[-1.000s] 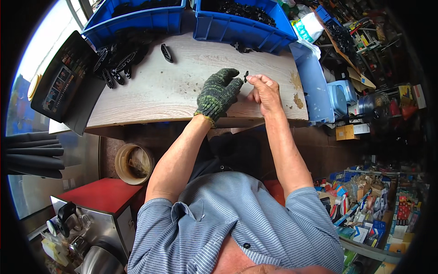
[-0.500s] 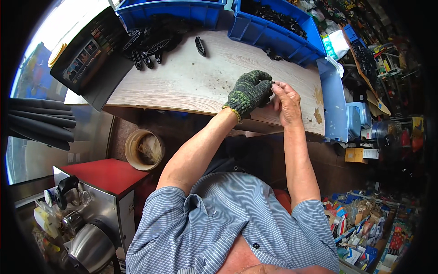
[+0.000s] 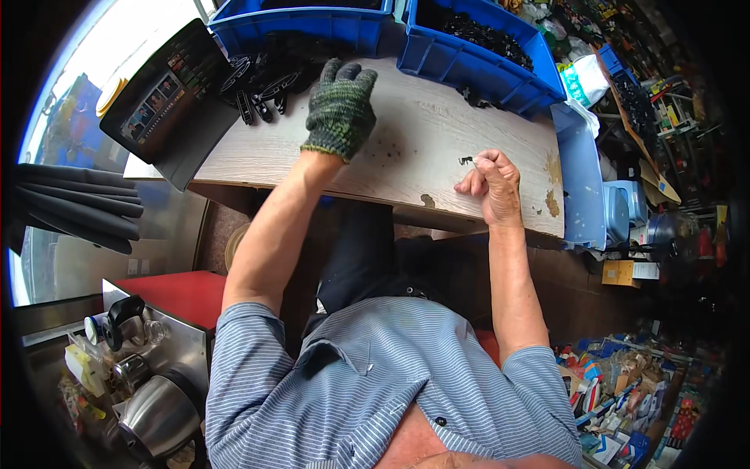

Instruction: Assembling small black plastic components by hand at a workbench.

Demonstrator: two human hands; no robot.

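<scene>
My left hand [image 3: 339,113], in a dark green knitted glove, reaches over the pale wooden table top [image 3: 406,125] toward its far left. Its fingers are stretched forward, slightly apart, and cover the place where a single black plastic part lay. No held thing shows at its fingertips. Bare and lower on the right, my right hand [image 3: 497,184] pinches a small black plastic piece [image 3: 466,160] between thumb and forefinger. The piece sticks out to the left, just above the table. Beside the glove lies a pile of black plastic parts [image 3: 275,82].
Two blue crates [image 3: 461,70] [image 3: 305,33] stand along the table's back, the right one holding small black parts. A dark printed folder-like board [image 3: 168,109] leans at the left. A light blue bin [image 3: 580,176] adjoins the table's right edge. A red-topped cabinet [image 3: 176,295] stands lower left.
My left hand has left my right hand and moved left and away, over the black part. The small black piece now shows in my right fingers, which stay nearly in place.
</scene>
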